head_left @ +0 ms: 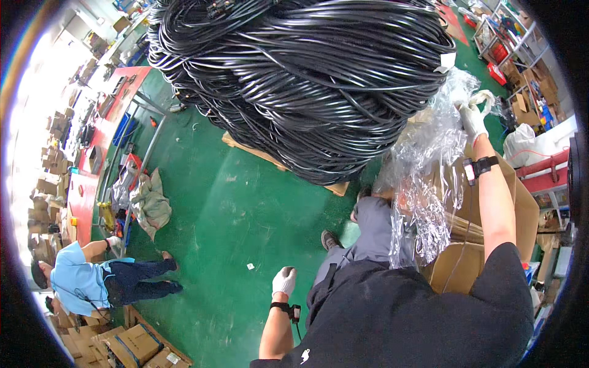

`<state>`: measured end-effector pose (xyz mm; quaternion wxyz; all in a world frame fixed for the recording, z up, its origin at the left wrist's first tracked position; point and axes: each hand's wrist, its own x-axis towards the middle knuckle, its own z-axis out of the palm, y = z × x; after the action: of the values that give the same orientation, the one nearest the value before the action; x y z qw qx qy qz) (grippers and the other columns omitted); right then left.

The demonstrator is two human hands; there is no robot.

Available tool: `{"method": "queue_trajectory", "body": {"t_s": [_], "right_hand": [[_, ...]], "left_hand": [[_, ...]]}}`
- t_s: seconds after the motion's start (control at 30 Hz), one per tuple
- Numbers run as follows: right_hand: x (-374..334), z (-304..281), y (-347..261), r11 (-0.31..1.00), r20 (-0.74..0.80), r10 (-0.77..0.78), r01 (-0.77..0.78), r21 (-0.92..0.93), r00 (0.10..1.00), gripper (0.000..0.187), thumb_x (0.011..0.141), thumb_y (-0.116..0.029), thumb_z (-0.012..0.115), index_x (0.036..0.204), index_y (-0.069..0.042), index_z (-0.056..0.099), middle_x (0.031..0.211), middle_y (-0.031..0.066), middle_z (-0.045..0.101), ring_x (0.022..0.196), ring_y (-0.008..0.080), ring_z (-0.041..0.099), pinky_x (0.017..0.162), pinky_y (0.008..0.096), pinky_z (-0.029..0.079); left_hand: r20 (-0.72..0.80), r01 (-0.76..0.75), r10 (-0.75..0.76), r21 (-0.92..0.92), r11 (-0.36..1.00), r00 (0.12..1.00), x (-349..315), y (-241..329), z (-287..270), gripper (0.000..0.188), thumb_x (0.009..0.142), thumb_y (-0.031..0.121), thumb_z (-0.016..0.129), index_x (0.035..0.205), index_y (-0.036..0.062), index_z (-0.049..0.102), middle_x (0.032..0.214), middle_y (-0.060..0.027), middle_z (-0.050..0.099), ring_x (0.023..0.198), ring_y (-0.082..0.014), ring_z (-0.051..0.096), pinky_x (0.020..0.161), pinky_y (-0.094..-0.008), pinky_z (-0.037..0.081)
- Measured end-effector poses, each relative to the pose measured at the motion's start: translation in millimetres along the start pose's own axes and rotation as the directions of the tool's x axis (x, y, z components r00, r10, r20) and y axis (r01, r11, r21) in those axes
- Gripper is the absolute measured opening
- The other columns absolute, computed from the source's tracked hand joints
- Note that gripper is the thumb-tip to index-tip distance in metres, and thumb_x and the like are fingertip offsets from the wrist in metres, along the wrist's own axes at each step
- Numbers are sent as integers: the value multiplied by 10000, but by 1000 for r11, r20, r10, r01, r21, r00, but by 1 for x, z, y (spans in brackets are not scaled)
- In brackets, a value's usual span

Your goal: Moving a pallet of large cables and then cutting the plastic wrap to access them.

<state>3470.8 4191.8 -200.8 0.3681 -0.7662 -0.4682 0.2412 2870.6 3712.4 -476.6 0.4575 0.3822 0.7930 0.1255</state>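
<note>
My right hand (473,121), in a white glove, is raised at the far right with its fingers closed on clear plastic film (423,178). The crumpled film hangs down over a large open cardboard box (485,208) beside my leg. My left hand (284,281), also gloved in white, hangs low over the green floor with its fingers curled in, and nothing shows in it. Ahead of me rises a big heap of coiled black cable (294,86). Part of a wooden pallet (254,151) shows beneath the heap.
A person in a light blue shirt (83,276) stands at the left by a red-topped bench (113,116). A cloth sack (151,202) lies beside the bench. Flattened cartons (138,343) are at the lower left, and shelves with bins (497,73) line the far right.
</note>
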Motion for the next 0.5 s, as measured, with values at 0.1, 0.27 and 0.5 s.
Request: {"method": "queue_trajectory", "body": {"t_s": [0.1, 0.27, 0.5], "right_hand": [[29, 10, 11, 935, 30, -145, 147, -324, 989, 514, 963, -306, 631, 1342, 40, 609, 949, 107, 699, 824, 207, 640, 739, 363, 510], [65, -2, -36, 980, 65, -29, 41, -197, 997, 385, 945, -249, 662, 1223, 16, 663, 952, 74, 680, 863, 184, 624, 744, 351, 501], [207, -82, -44, 970, -563, -223, 237, -48, 796, 447, 1025, -307, 556, 1316, 21, 650, 1258, 290, 706, 1112, 386, 684, 963, 446, 522]], "left_hand": [[-5, 59, -58, 11, 998, 998, -3, -5, -4, 461, 976, 426, 640, 1231, 63, 765, 1228, -180, 777, 1185, -358, 725, 1021, -417, 553], [35, 124, -129, 118, 985, 991, 2, -22, -13, 464, 954, 444, 657, 1205, 73, 780, 1190, -183, 788, 1152, -361, 739, 992, -430, 565], [-100, 80, -76, 36, 996, 992, 39, 20, -12, 459, 941, 418, 680, 1178, 40, 789, 1137, -186, 802, 1086, -321, 757, 961, -415, 570]]}}
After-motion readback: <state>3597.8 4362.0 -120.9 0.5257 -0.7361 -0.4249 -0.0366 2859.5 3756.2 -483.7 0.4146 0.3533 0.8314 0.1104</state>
